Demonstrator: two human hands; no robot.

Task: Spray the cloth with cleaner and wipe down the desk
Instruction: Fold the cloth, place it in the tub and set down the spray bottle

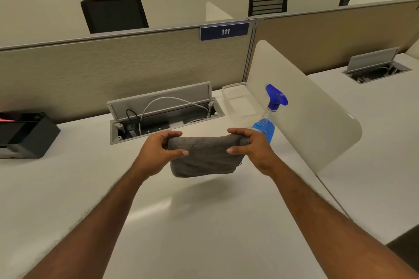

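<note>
A folded grey cloth point(205, 157) hangs above the white desk point(181, 222), held between both hands and casting a shadow below. My left hand point(159, 150) pinches its left edge and my right hand point(250, 149) pinches its right edge. A clear spray bottle point(268, 118) with blue liquid and a blue trigger head stands upright on the desk just behind my right hand, beside the white side divider.
An open cable tray point(163, 113) with plugs and white and black cords sits behind the cloth. A clear plastic container point(241, 102) stands at the back right corner. A black box point(25, 135) sits at the left. A white divider point(301, 106) bounds the desk on the right.
</note>
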